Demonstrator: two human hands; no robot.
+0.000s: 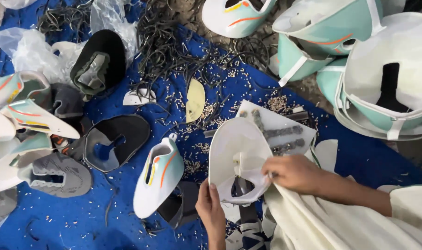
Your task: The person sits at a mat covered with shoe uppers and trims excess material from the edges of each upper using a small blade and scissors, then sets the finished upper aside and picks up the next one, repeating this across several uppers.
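Observation:
A white shoe upper (234,148) lies inside out over a blue sheet (127,222) in front of me. My left hand (211,210) grips its lower left edge with the thumb on the white lining. My right hand (294,173) pinches the lining at the opening on the right side. Just left of it lies a mint and white shoe upper (157,178) with orange and yellow stripes. A cream cloth (313,222) covers my lap under the right arm.
Finished mint uppers (359,60) pile up at the top right. More uppers, grey and black ones (58,173), lie at the left. Dark trimmed strips (169,46) and small pale bits litter the sheet. A white board (285,127) with dark parts sits behind the held upper.

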